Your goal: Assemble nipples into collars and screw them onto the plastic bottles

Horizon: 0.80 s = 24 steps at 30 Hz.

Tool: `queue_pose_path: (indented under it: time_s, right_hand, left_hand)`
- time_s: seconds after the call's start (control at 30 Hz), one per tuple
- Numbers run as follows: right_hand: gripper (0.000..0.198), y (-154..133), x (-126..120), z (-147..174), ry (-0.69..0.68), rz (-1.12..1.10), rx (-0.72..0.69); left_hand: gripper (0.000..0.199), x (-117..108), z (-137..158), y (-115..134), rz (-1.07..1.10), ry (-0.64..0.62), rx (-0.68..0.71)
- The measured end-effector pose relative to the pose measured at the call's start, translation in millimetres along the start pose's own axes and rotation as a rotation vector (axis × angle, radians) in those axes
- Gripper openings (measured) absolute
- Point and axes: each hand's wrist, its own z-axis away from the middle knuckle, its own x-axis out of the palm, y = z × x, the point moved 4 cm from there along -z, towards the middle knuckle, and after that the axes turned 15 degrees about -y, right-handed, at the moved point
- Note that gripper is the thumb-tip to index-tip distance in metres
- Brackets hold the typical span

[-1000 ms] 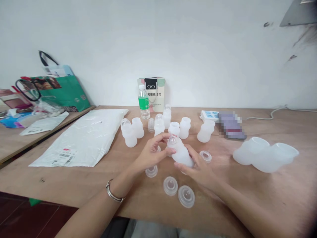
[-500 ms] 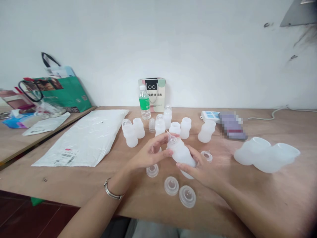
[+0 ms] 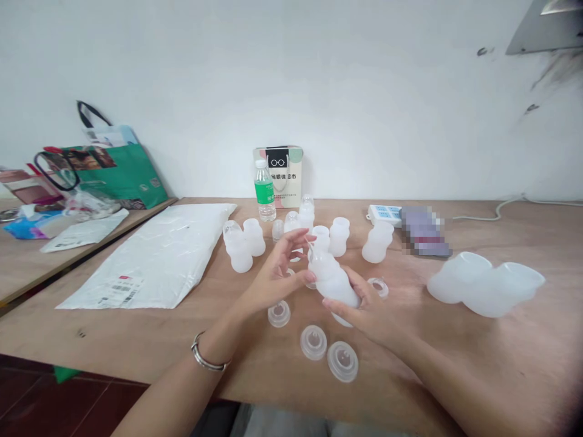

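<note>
A frosted white baby bottle (image 3: pixel 334 285) leans toward the left in my right hand (image 3: pixel 364 303), whose fingers and thumb wrap round its body. A clear teat (image 3: pixel 313 252) with a thin tip points up and left from its top. My left hand (image 3: pixel 286 261) is at that end, thumb against the bottle's neck. Its other fingers are spread apart beside the teat tip. Flat clear ring-shaped pieces (image 3: pixel 313 342) lie in front of my hands. Behind them stand several similar bottles, one with a clear domed cap (image 3: pixel 233 230) and one open-topped (image 3: pixel 339 237).
Two joined-looking white bottle bodies (image 3: pixel 487 285) lie at the right. A blurred phone-like object (image 3: pixel 424 230) rests by a white power strip (image 3: pixel 383 215). A white mailing bag (image 3: pixel 155 255) covers the left. A water bottle (image 3: pixel 265 191) and paper bag (image 3: pixel 291 182) stand against the wall.
My left fingers have lifted slightly and spread away from the teat. The bottle stays in my right hand at about the same tilt. The view has shifted a little.
</note>
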Motion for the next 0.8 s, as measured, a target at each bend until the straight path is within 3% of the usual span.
queue_pose_path:
  time_s: [0.07,0.2,0.37,0.6,0.7,0.8]
  right_hand:
    - [0.041,0,1,0,-0.012,-0.021,-0.021]
    - [0.037,-3,-3,1,0.036,-0.036,-0.039]
    - [0.039,-7,-1,3,-0.006,-0.012,0.01]
    - [0.038,-13,-3,3,0.058,-0.043,-0.052]
    - [0.041,-15,-1,3,-0.015,-0.061,-0.028]
    - [0.047,-12,6,2,-0.293,-0.343,-0.001]
  left_hand:
    - [0.063,2,-1,-2,-0.008,-0.027,-0.024]
    - [0.052,-3,0,-3,-0.017,0.044,-0.03]
    - [0.069,1,1,-2,-0.021,-0.008,-0.021]
    - [0.053,2,2,1,-0.029,0.026,-0.014]
    - [0.034,10,3,3,-0.066,0.031,-0.086]
    - [0.029,15,4,6,-0.047,0.022,-0.112]
